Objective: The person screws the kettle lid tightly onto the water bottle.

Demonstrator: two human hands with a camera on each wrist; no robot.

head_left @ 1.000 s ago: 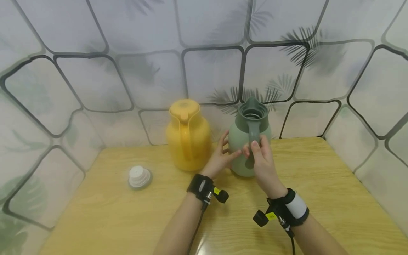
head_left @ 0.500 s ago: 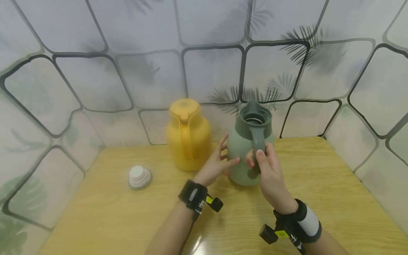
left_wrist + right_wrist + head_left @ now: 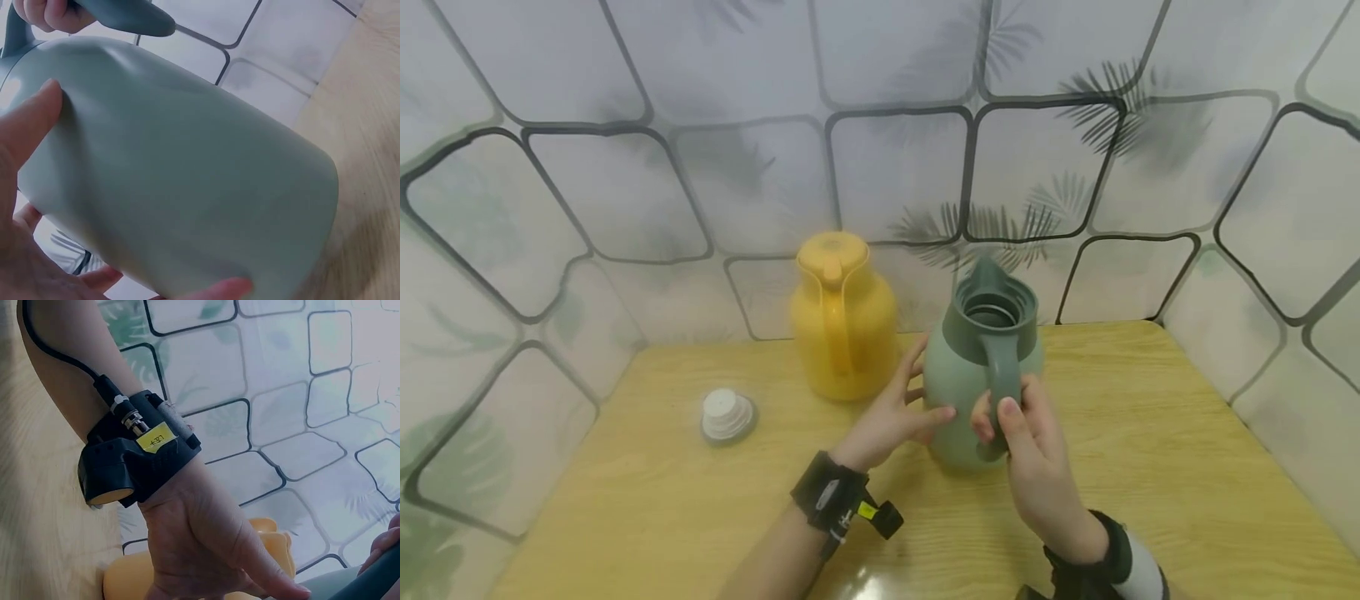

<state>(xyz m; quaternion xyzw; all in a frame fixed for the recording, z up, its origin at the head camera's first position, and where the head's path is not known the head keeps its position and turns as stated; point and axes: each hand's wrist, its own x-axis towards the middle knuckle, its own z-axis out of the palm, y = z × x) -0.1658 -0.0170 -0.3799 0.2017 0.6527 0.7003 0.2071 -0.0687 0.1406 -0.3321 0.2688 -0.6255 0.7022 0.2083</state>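
A pale green thermos jug (image 3: 955, 383) with a dark green collar stands in front of me in the head view, its mouth uncovered. My right hand (image 3: 1037, 467) grips its dark green handle (image 3: 1002, 367), fingers wrapped round and thumb along the near side. On the left of the body, my left hand (image 3: 883, 425) holds the jug with thumb and fingers spread round its curve. The left wrist view shows that thumb (image 3: 37, 115) on the green body (image 3: 181, 162). I cannot tell whether the base touches the table.
A yellow thermos jug (image 3: 842, 325) with its lid on stands just left of the green one. Farther left, a white stopper (image 3: 726, 414) with a grey rim lies on the wooden table (image 3: 647, 500). Patterned cloth (image 3: 895, 167) surrounds the table's back and sides.
The green jug has come toward me, lower in the head view, with both hands moving along. The yellow jug and the stopper have not moved.
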